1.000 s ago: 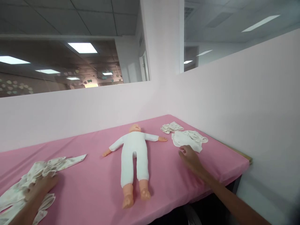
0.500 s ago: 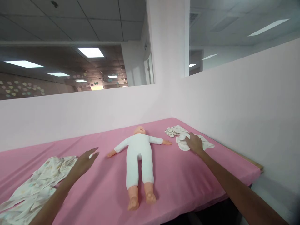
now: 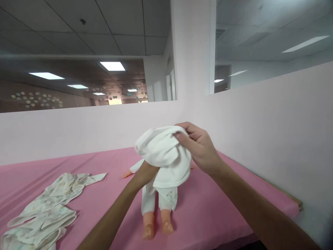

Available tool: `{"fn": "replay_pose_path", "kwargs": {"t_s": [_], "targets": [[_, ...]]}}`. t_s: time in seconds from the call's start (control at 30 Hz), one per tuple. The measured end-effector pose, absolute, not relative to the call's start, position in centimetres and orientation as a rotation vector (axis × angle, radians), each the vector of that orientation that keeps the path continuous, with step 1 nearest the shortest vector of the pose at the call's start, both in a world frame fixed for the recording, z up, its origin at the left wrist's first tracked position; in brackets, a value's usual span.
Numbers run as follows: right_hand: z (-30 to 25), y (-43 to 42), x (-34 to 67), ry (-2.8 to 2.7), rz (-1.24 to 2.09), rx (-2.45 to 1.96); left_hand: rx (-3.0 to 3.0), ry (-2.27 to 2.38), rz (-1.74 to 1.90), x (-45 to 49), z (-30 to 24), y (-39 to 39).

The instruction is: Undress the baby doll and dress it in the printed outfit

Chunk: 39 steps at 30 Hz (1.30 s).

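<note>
Right hand [image 3: 201, 147]: raised above the bench, fingers curled and pinched on the upper edge of a small white cotton baby garment [image 3: 166, 158]. Left hand [image 3: 146, 171]: pushed up inside the same garment from below, mostly hidden by the fabric; wrist and forearm visible, finger position impossible to tell. Garment: held in the air between both hands, bunched and rounded at the top, hanging down in front of the doll's torso, with a faint printed patch showing at its lower hem. Directly behind and below: plastic baby doll in a white one-piece suit [image 3: 152, 205], lying on its back on the bench, bare feet toward the camera, one arm showing at the left of the garment, head hidden. At left, well apart from the doll: crumpled cream baby clothes with a pale print [image 3: 49, 208], spread flat. Underneath: bench covered in a pink sheet [image 3: 221, 211], set in a corner of pale pink partition walls [image 3: 273, 118].
</note>
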State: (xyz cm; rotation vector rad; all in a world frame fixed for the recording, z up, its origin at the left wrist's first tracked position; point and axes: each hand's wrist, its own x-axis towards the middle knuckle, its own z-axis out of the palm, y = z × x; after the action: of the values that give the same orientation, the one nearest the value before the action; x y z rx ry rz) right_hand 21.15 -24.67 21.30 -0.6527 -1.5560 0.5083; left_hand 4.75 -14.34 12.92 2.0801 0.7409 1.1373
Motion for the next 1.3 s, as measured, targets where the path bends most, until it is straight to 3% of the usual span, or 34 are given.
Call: {"fn": "replay_pose_path", "kwargs": {"t_s": [0.27,0.5,0.73,0.8,1.0,1.17,1.3], "targets": [[19.9,-24.5,28.6,-1.015,0.487,-1.043,1.867,0.905,1.263,-1.4,15.8,-15.8],[16.8,-24.0,28.4,-1.398,0.275,-1.453,1.944,0.9,1.257,-1.5,17.9,-17.9],[17.5,-27.4,21.3,-2.041,0.487,-1.032,2.197,0.638,0.857,-0.8,18.5,-21.0],[17.3,-28.0,20.0,-2.088,0.484,-1.011,2.32,0.697,0.953,-1.2,18.5,-21.9],[15.9,-28.2,17.2,-1.886,0.099,-1.068,2.665,1.055,1.525,-2.9,18.4,-24.0],[11.8,-28.6,14.9,-1.912,0.112,-1.002,2.969,0.943,1.397,-4.8,16.5,-25.8],[7.0,-29.5,14.1,-1.943,-0.215,-0.854,3.143,0.818,1.269,-7.1,13.4,-27.1]]}}
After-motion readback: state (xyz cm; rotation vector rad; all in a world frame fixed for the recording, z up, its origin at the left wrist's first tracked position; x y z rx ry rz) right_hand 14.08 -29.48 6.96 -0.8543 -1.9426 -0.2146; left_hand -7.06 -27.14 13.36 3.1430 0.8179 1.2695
